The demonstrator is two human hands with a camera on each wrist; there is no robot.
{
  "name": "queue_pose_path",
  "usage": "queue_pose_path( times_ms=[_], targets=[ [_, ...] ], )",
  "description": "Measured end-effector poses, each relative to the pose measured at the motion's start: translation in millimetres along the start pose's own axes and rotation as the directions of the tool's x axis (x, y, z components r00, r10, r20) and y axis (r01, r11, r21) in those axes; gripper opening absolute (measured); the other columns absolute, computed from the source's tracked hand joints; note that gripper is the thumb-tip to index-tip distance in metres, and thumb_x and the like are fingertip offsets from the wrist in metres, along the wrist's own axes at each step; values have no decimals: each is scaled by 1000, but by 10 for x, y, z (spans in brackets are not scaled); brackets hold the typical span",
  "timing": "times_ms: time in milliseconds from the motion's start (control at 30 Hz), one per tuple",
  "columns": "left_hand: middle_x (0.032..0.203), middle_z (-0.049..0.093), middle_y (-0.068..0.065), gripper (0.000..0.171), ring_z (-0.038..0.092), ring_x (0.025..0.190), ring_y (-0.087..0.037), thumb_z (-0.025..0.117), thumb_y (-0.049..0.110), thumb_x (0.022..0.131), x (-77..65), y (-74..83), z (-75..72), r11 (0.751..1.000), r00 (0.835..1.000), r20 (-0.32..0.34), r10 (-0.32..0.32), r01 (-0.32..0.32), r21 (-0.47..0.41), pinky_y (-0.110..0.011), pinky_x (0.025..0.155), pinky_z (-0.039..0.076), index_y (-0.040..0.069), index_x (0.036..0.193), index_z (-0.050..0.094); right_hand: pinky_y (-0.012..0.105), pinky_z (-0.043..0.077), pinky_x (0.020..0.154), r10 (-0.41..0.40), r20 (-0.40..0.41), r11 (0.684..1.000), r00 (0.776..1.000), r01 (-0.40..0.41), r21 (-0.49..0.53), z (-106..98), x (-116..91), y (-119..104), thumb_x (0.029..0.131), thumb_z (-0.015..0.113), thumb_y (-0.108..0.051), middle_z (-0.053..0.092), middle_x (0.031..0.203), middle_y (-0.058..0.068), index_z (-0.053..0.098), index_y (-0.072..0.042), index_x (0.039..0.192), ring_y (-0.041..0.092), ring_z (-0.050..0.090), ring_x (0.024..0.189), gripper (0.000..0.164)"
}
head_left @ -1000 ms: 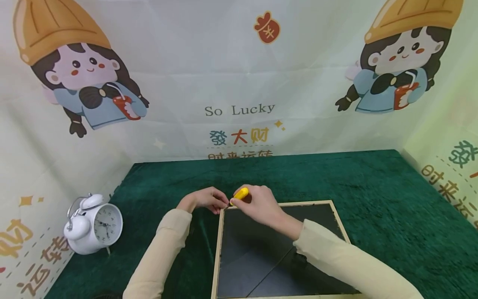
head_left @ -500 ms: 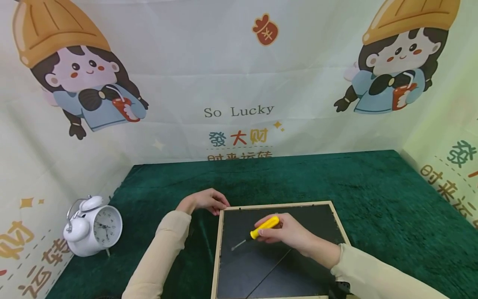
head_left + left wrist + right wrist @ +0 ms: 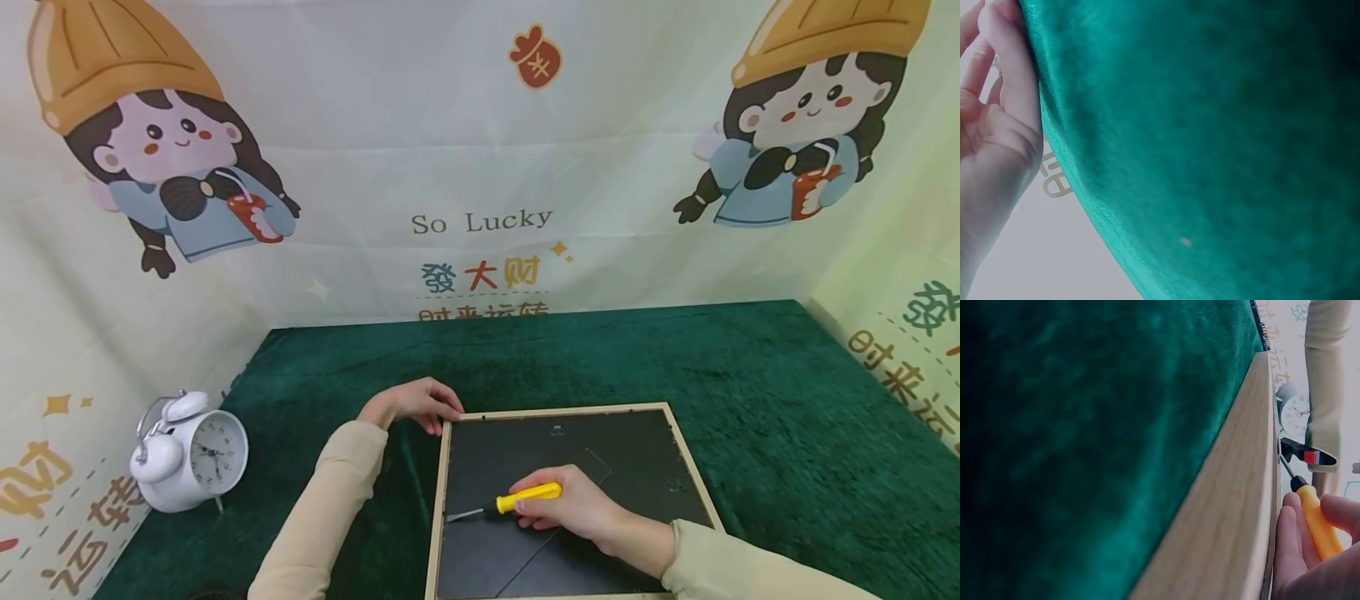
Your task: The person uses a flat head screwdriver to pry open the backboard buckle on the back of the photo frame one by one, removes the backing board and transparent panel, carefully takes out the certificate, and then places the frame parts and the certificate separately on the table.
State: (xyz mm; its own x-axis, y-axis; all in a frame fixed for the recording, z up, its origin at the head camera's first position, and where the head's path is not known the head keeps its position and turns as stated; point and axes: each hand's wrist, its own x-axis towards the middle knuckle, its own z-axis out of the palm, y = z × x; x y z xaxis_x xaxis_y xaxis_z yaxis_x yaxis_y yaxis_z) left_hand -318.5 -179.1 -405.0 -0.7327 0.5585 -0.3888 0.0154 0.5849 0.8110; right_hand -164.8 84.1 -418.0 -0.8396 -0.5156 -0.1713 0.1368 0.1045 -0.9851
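Observation:
A rectangular picture frame with light wooden edges lies back side up, its black backing board showing. My right hand grips a screwdriver by its yellow handle, low over the board. Its metal tip points left and meets the inner side of the frame's left edge. In the right wrist view, thumb and fingers wrap the yellow handle beside the frame's wooden side. My left hand rests its fingertips on the far left corner; the left wrist view shows its fingers loosely bent.
A white twin-bell alarm clock stands at the left on the dark green cloth covering the table. Behind it hangs a pale printed backdrop, which also lines both sides.
My right hand has carried the screwdriver from the far left corner toward me, down to the middle of the left edge. The left hand stays at the corner.

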Motion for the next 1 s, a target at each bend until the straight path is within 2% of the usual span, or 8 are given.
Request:
queue_pose_path(
  times_ms=[333,600,1000],
  targets=[
    [82,61,-11,18,57,56,-14,57,11,86,11,-9,6,1000,1000,14,0,0,4,-31,58,51,1,100,62,32,51,66,-30,-4,997,1000,30,-68,-37,1,9,79,67,-16,62,89,10,61,3,104,22,62,73,32],
    [80,61,-11,17,57,55,-14,57,10,86,12,-16,11,1000,1000,9,5,-5,9,-31,58,51,1,99,62,31,50,66,-37,28,997,999,39,-67,27,20,-6,79,67,-17,62,88,9,62,2,103,22,62,73,31],
    [79,61,-11,16,56,55,-14,58,9,85,-2,-16,8,1000,1000,13,8,-8,-7,-30,58,51,0,98,62,31,51,65,-61,-8,991,998,59,-121,14,30,-20,80,66,-15,62,86,8,62,3,103,22,62,70,30]
  ],
)
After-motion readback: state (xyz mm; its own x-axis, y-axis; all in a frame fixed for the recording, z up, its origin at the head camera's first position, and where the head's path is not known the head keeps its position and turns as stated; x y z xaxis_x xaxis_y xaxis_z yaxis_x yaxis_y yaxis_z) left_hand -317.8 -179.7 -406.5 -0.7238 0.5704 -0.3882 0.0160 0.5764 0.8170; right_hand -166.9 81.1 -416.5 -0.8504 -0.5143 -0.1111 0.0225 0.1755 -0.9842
